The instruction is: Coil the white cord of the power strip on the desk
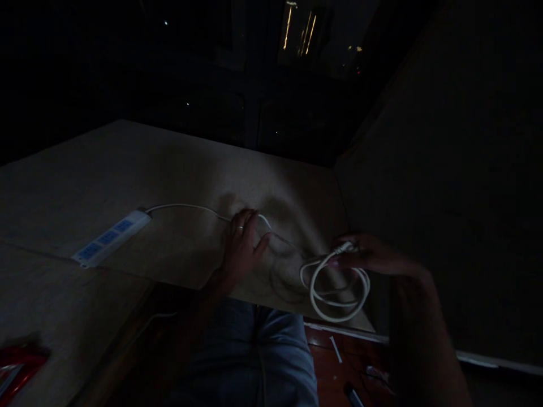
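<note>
A white power strip with blue socket faces lies at left on the pale surface. Its white cord runs right and passes under the fingers of my left hand, which wears a ring. That hand rests over the cord with its thumb stretched apart from the fingers; I cannot see any grip on the cord. At right, my right hand is closed on the cord's gathered end, from which several loose loops hang near the surface's front edge. Darkness hides the detail of its fingers.
The pale surface reaches back to dark window panes. A dark wall stands at right. A shiny red object lies at lower left. Below are my legs in jeans and a reddish floor with a white stick.
</note>
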Available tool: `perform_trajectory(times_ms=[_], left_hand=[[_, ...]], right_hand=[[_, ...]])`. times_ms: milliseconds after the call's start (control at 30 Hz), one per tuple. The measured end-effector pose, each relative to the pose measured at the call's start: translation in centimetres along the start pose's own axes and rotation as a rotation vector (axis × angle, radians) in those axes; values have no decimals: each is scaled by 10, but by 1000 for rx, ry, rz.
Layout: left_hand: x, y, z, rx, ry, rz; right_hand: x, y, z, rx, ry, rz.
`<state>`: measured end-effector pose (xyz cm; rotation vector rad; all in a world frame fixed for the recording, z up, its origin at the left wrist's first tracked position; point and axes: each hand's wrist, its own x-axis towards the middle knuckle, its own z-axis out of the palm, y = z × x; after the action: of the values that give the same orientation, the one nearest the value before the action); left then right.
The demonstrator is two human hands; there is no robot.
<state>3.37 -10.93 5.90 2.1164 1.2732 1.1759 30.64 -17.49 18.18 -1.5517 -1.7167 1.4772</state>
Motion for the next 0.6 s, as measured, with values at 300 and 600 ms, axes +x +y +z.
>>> perform_trajectory(times_ms=[300, 600], left_hand=[[4, -72, 18, -260, -121, -174], [-17, -61, -5, -292, 65, -80]], right_hand=[[-37, 24, -12, 433, 428, -223], [-28, 37, -3, 507, 818, -303]])
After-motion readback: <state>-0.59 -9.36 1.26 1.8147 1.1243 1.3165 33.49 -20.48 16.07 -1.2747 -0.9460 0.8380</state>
